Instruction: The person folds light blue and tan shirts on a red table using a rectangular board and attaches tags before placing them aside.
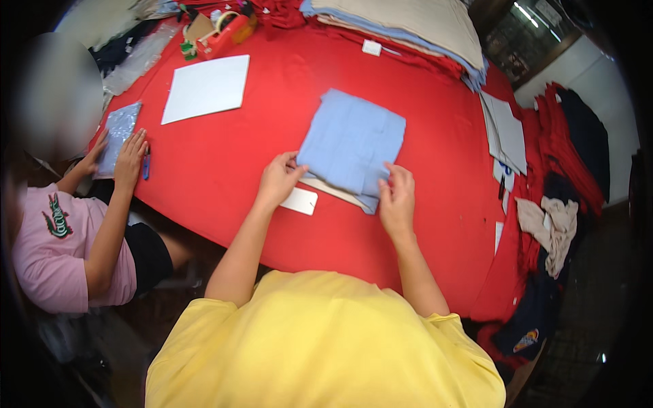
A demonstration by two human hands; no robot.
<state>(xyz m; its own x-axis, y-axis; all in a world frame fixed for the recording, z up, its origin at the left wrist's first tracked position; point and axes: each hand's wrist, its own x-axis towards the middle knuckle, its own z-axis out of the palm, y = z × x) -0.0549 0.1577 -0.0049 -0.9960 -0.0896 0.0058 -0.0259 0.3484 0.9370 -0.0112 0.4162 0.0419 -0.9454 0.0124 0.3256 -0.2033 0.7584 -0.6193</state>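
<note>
A folded light blue garment point(354, 139) lies on the red-covered table in front of me, with a beige edge point(333, 190) showing below its near side. At its near left corner, my left hand point(277, 179) is closed, thumb and fingers on the cloth. My right hand point(398, 197) grips the near right edge, its fingertips bent over the fabric; the thumb side touches the blue cloth. A white tag point(300, 201) sticks out beside my left hand, flat on the table.
A white stack of paper point(207, 88) and a red tape dispenser point(221, 39) stand at the far left. Folded garments point(408, 20) are piled at the back. Grey card sheets point(503, 129) and clothes line the right edge. At left, a person's hands point(129, 160) press a plastic-wrapped packet point(119, 136).
</note>
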